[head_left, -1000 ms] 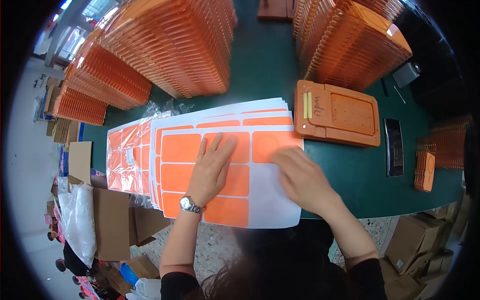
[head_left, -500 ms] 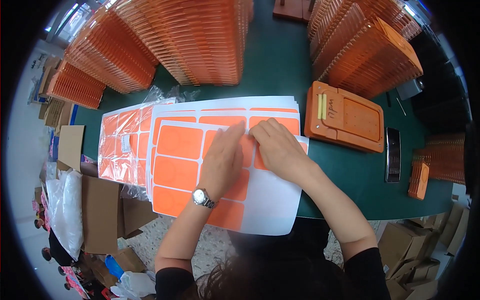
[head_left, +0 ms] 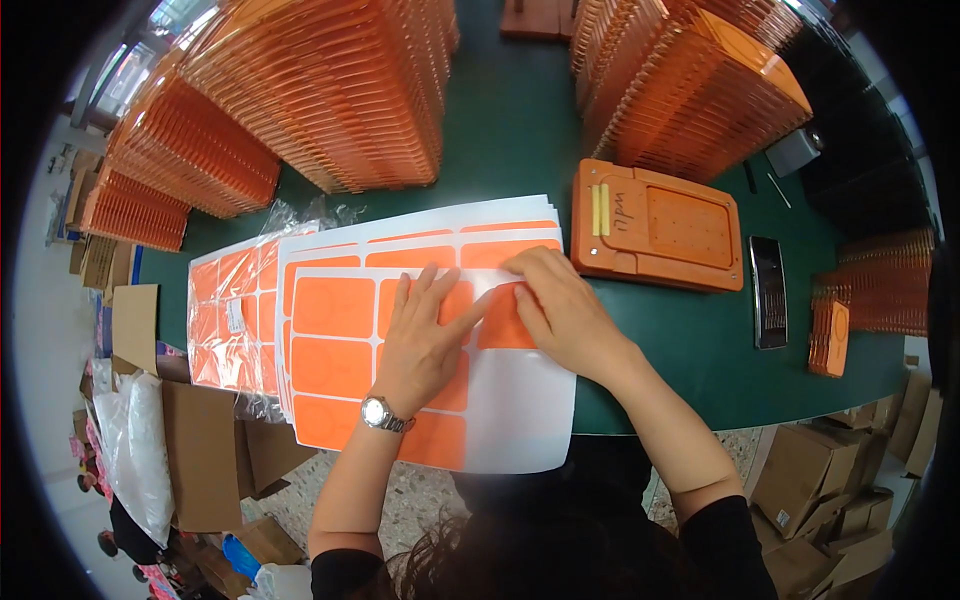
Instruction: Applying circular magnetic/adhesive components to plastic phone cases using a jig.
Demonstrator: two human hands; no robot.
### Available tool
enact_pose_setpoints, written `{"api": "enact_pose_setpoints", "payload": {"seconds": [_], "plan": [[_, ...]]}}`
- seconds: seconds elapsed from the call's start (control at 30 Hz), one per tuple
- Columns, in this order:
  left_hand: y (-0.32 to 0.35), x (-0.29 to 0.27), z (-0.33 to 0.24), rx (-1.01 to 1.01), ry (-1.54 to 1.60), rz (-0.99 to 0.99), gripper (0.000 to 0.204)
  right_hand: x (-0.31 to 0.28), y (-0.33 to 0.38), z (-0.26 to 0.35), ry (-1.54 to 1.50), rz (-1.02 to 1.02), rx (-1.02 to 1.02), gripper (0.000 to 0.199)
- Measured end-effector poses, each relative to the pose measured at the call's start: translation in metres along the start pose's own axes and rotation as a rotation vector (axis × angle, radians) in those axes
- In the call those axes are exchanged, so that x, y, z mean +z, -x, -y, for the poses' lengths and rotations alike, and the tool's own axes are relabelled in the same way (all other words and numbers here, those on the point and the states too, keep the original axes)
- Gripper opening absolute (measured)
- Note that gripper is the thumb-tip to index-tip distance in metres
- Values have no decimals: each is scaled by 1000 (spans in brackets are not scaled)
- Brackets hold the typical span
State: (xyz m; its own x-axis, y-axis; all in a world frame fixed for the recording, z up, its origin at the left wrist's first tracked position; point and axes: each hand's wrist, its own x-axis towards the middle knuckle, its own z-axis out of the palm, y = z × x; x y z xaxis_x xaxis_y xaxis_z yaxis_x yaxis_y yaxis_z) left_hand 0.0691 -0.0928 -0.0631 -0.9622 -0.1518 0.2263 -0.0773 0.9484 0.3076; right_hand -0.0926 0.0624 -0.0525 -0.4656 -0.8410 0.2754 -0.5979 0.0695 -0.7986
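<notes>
A white sheet of orange rounded-rectangle stickers (head_left: 333, 366) lies on top of a stack of similar sheets (head_left: 330, 238). My left hand (head_left: 418, 345) rests flat on this top sheet, fingers spread, with a metal watch on its wrist. My right hand (head_left: 570, 312) pinches the upper right orange sticker (head_left: 505, 322) between thumb and fingers, at its top right edge. Bare white backing (head_left: 520, 400) shows below that sticker, in the sheet's lower right part. Whether the sticker's far edge is off the backing, I cannot tell.
Tall stacks of orange plastic trays (head_left: 340, 100) stand at the back left and more trays (head_left: 700, 100) at the back right. An orange fixture block (head_left: 655, 225) and a dark phone (head_left: 768, 292) lie to the right. Plastic-wrapped sticker sheets (head_left: 225, 325) lie left, above open cardboard (head_left: 203, 450).
My left hand's fingers have spread apart over the sheet. My right hand's fingers have come down from the top edge onto the sticker's corner. The whole view has shifted slightly.
</notes>
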Motion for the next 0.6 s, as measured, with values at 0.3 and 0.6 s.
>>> {"api": "enact_pose_setpoints", "payload": {"seconds": [0.3, 0.6], "plan": [[-7, -1, -8, -40, 12, 22, 47, -64, 25, 47, 120, -188, -227, 24], [-63, -42, -12, -92, 265, -8, 33, -149, 53, 36, 924, -338, -142, 50]]}}
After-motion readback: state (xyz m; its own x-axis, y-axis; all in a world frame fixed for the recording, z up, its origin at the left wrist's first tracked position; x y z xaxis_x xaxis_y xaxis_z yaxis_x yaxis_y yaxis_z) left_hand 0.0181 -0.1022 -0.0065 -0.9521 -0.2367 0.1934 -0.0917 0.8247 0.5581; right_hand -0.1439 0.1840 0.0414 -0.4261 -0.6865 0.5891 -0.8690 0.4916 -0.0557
